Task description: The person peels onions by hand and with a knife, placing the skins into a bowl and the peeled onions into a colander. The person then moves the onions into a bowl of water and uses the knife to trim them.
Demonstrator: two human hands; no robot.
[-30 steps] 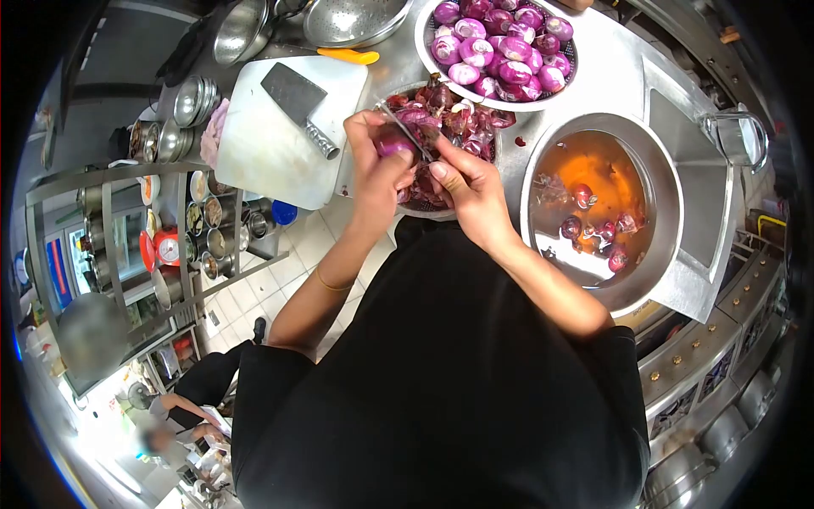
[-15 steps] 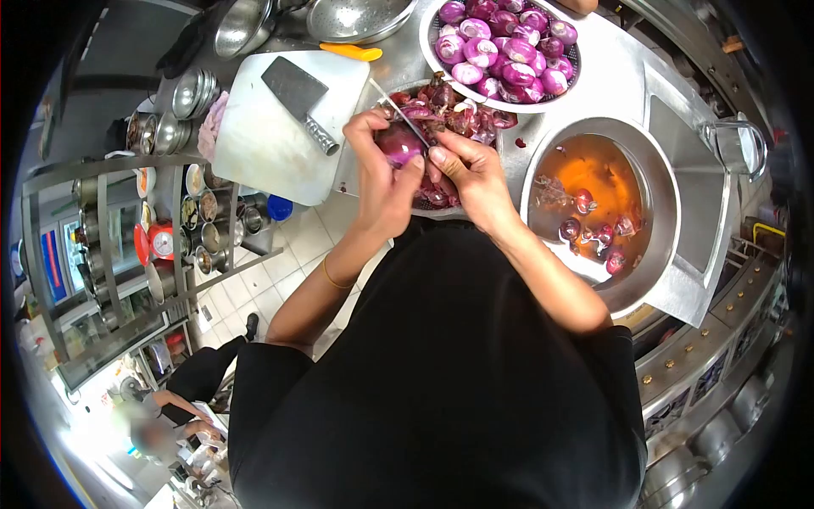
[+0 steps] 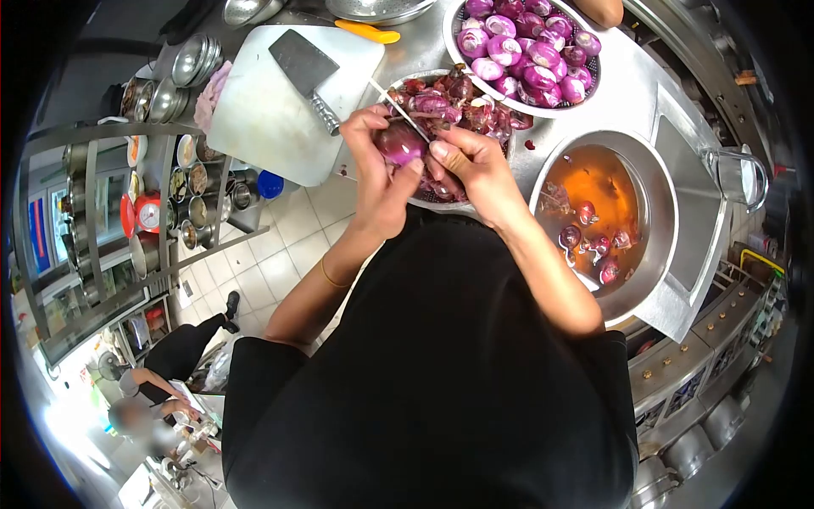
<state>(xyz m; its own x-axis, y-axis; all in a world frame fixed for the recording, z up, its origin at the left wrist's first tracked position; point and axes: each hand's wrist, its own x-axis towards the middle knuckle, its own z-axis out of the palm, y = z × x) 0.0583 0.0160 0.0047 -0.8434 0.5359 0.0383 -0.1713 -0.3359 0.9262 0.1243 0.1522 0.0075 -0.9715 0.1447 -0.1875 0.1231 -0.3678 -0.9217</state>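
Observation:
My left hand (image 3: 379,174) is closed around a purple onion (image 3: 400,142), its fingers and thumb on either side. Pinched in my right hand (image 3: 476,168) is a small knife (image 3: 401,112); its narrow blade slants up and left across the onion's far side, and the handle is hidden by my fingers. A thin strip of skin shows beside the blade. Both hands are close together over a colander heaped with red onion skins (image 3: 462,95).
Peeled purple onions fill a white-rimmed colander (image 3: 451,53) ahead. A metal basin (image 3: 670,204) at right holds brownish water and several small onions (image 3: 585,212). Left, a cleaver (image 3: 303,64) lies on a white board (image 3: 254,127) near a yellow-orange handle (image 3: 367,32). Another person (image 3: 174,352) works at lower left.
The camera view has shifted and turned slightly. My hands keep nearly the same grip on onion and knife, and a strip of skin now stands out along the blade.

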